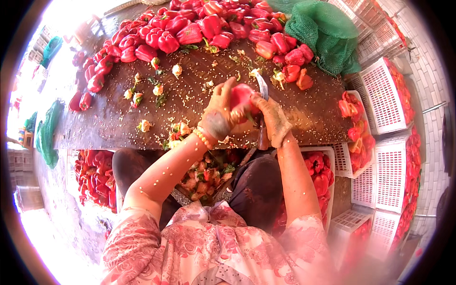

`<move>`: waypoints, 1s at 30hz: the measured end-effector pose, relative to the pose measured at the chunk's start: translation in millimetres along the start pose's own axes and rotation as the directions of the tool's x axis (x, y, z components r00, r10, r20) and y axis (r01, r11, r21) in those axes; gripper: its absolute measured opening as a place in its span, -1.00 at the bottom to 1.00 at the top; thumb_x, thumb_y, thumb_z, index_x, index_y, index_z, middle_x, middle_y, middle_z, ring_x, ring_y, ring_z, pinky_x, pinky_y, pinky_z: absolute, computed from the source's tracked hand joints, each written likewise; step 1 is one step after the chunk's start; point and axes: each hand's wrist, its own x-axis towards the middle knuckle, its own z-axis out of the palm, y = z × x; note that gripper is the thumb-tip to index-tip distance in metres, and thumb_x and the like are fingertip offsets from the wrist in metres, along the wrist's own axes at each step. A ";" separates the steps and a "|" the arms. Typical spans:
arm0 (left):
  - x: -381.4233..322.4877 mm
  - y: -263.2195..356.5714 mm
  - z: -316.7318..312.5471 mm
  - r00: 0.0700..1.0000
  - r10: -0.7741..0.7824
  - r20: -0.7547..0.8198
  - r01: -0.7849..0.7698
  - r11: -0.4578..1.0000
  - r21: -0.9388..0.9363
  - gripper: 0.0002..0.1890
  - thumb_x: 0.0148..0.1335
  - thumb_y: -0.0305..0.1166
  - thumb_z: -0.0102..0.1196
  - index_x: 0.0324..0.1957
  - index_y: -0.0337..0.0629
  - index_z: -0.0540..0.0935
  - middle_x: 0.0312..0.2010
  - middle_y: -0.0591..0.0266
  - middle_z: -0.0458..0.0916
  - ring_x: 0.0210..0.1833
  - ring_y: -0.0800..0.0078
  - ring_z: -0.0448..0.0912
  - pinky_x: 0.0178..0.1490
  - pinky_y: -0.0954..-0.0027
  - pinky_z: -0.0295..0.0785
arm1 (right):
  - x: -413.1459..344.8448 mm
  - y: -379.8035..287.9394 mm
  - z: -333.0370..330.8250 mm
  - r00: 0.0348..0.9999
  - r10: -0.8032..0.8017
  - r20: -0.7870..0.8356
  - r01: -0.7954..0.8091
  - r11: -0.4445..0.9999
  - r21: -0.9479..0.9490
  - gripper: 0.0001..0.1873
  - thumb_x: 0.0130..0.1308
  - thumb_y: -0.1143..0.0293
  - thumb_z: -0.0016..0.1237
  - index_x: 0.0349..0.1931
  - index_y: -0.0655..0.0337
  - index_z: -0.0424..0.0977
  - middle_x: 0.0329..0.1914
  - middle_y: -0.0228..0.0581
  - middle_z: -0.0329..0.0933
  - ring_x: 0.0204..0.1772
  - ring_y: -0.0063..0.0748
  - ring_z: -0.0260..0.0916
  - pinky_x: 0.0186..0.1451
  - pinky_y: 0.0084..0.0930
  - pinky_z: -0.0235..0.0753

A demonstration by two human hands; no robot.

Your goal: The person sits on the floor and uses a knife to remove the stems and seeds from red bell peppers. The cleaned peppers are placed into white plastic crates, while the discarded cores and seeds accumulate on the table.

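Note:
My left hand [219, 114], in a soiled glove, holds a red bell pepper [242, 95] above the table [199, 96]. A knife [263, 87] is gripped in my right hand [272, 119], blade pointing away from me, its dark handle below the palm. The fingertips of my right hand touch the pepper's right side. Cut-out pepper cores [157, 89] with pale seeds lie scattered on the tabletop. Farther back, a heap of red bell peppers [190, 34] curves along the table. Part of the pepper is hidden by my fingers.
A green mesh sack [320, 35] lies at the back right. White plastic crates [384, 96] of red peppers stand to the right. More peppers fill crates beside both my knees. Cores and stems [206, 178] are heaped between my legs. Another green net [48, 135] hangs at the left.

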 end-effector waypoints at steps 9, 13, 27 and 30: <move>-31.3 -24.1 -24.8 0.947 -0.217 0.237 0.192 0.974 0.124 -0.19 0.00 -0.17 0.40 0.31 -0.08 0.37 0.24 -0.10 0.35 0.27 -0.08 0.40 0.25 0.12 0.41 | 88.2 158.4 -9.3 0.858 -0.307 0.412 0.430 0.868 -0.248 -0.60 0.42 0.09 -0.06 0.07 0.19 0.48 -0.07 -0.32 0.58 -0.13 -0.50 0.53 -0.07 -0.48 0.52; -44.9 -46.7 -27.3 0.955 -0.185 0.232 0.177 0.983 0.055 -0.31 0.11 -0.21 0.31 0.30 -0.07 0.39 0.23 -0.07 0.36 0.20 -0.08 0.47 0.21 0.11 0.44 | 84.5 144.0 8.9 0.769 -0.360 0.529 0.596 0.703 -0.388 -0.63 0.37 0.13 -0.12 -0.02 0.18 0.53 -0.14 -0.33 0.61 -0.14 -0.46 0.52 -0.08 -0.36 0.49; -50.3 -94.6 -21.4 0.906 -0.361 0.222 0.418 0.675 -0.608 -0.63 0.34 -0.60 -0.03 0.17 -0.18 0.55 0.23 0.12 0.40 0.23 0.28 0.46 0.34 0.36 0.33 | 40.6 53.5 47.8 0.914 0.365 0.174 -0.374 0.927 0.016 -0.75 0.31 0.24 -0.05 -0.20 0.16 0.61 -0.46 -0.53 0.54 -0.42 -0.71 0.39 -0.36 -0.61 0.34; -49.1 -84.5 -32.5 0.963 -0.149 0.223 0.199 0.955 -0.221 -0.66 0.26 -0.49 0.10 0.09 -0.10 0.61 0.22 0.08 0.43 0.33 0.19 0.39 0.36 0.31 0.32 | 30.3 33.0 57.8 0.919 0.369 0.140 -0.356 0.928 -0.107 -0.71 0.31 0.21 -0.06 -0.17 0.21 0.62 -0.41 -0.39 0.62 -0.34 -0.58 0.50 -0.30 -0.56 0.42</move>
